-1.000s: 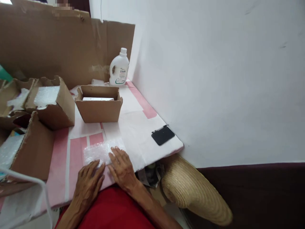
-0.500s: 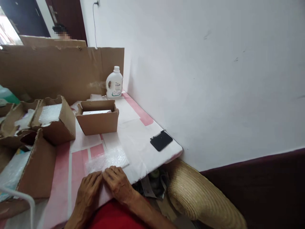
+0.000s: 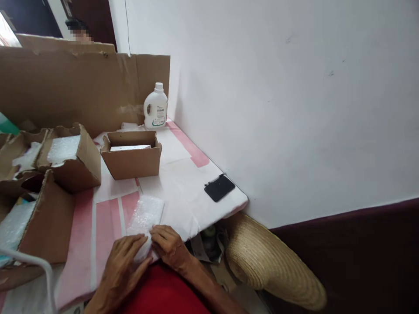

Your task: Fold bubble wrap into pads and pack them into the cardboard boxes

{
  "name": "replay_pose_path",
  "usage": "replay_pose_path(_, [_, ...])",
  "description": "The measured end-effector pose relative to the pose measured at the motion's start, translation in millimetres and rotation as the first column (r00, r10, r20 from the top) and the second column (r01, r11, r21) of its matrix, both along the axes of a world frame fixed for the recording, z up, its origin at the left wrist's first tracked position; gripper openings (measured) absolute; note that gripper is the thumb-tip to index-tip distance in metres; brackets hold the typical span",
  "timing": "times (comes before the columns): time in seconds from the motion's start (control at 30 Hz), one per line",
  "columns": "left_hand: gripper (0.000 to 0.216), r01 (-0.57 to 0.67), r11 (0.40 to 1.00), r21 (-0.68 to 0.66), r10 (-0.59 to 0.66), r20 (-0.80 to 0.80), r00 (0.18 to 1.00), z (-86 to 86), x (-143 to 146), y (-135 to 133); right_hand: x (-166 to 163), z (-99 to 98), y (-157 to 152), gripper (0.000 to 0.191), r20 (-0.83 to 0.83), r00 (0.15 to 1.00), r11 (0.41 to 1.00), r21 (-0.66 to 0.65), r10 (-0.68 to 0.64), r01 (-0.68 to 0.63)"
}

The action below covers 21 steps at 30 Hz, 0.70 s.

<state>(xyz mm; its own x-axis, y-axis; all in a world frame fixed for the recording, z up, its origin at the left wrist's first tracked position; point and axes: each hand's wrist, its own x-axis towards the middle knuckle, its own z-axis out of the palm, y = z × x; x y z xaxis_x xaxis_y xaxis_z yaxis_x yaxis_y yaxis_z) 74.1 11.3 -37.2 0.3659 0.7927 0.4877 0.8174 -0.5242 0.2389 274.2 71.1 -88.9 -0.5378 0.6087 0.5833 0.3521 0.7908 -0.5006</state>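
Note:
A clear bubble wrap bag (image 3: 146, 213) lies on the table near its front edge, its long side pointing away from me. My left hand (image 3: 126, 257) holds its near left side, fingers on top and thumb closer to my body. On the opposite side, my right hand (image 3: 168, 244) has its bent fingers closed at the bag's near right edge. Both hands cover the near end, and I cannot make out what is inside the bag.
Cardboard boxes with bubble-wrapped items (image 3: 63, 149) stand at left; another box (image 3: 137, 165) holds a white item. A white jug (image 3: 156, 107) stands behind. A black phone screen (image 3: 220, 188) lies at right, above a straw hat (image 3: 271, 266). A person (image 3: 80, 32) is beyond the cardboard.
The bubble wrap bag has turned from lying crosswise to pointing away from me and sits nearer my body. My left thumb has spread from the fingers. The view has shifted slightly.

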Motion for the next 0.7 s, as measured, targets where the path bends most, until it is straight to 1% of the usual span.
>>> replay_pose_path(0.07, [0.067,-0.001,0.999,-0.04,-0.001,-0.038,0.999,3.4,-22.7,-3.8,6.6,0.1,-0.1,0.017,-0.04,0.999,0.997,-0.073,0.027,-0.03])
replay_pose_path(0.1, [0.073,0.0,0.999,-0.054,-0.003,-0.066,0.998,2.8,-33.5,-4.7,9.3,0.0,-0.2,0.018,-0.064,0.997,0.994,-0.105,0.034,-0.041])
replay_pose_path(0.17, [0.066,0.028,0.998,-0.058,-0.034,-0.11,0.993,-2.8,-50.8,-3.6,13.0,-0.5,-0.6,0.02,-0.11,0.993,0.987,-0.151,0.045,-0.062])
replay_pose_path(0.23, [0.06,0.075,0.996,-0.04,-0.079,-0.111,0.991,-12.2,-59.9,1.0,14.8,-0.9,-1.0,0.02,-0.155,0.987,0.98,-0.183,0.052,-0.081])
replay_pose_path(0.3, [0.061,0.126,0.992,-0.023,-0.127,-0.073,0.989,-21.1,-61.7,7.7,15.8,-0.3,-1.1,0.019,-0.198,0.979,0.973,-0.216,0.042,-0.086])
replay_pose_path(0.37, [0.058,0.152,0.988,-0.023,-0.153,-0.04,0.987,-26.5,-59.2,14.0,17.5,2.1,-1.3,0.021,-0.216,0.976,0.967,-0.244,0.017,-0.071])
replay_pose_path(0.47, [0.053,0.178,0.984,-0.023,-0.178,-0.017,0.984,-27.5,-54.1,20.1,22.7,9.0,-2.5,0.027,-0.152,0.988,0.975,-0.219,-0.004,-0.03])
replay_pose_path(0.53, [0.05,0.196,0.981,-0.005,-0.196,-0.002,0.981,-25.7,-51.8,21.7,26.9,14.0,-4.3,0.027,-0.087,0.996,0.983,-0.182,-0.013,-0.004])
replay_pose_path(0.63, [0.042,0.221,0.975,0.004,-0.221,0.05,0.974,-23.2,-48.6,21.4,30.6,17.8,-8.2,0.016,-0.058,0.997,0.984,-0.174,-0.058,0.047])
replay_pose_path(0.7, [0.033,0.186,0.981,-0.052,-0.177,0.137,0.975,-22.6,-45.0,20.5,29.9,16.5,-10.7,0.011,-0.076,0.991,0.973,-0.213,-0.107,0.089])
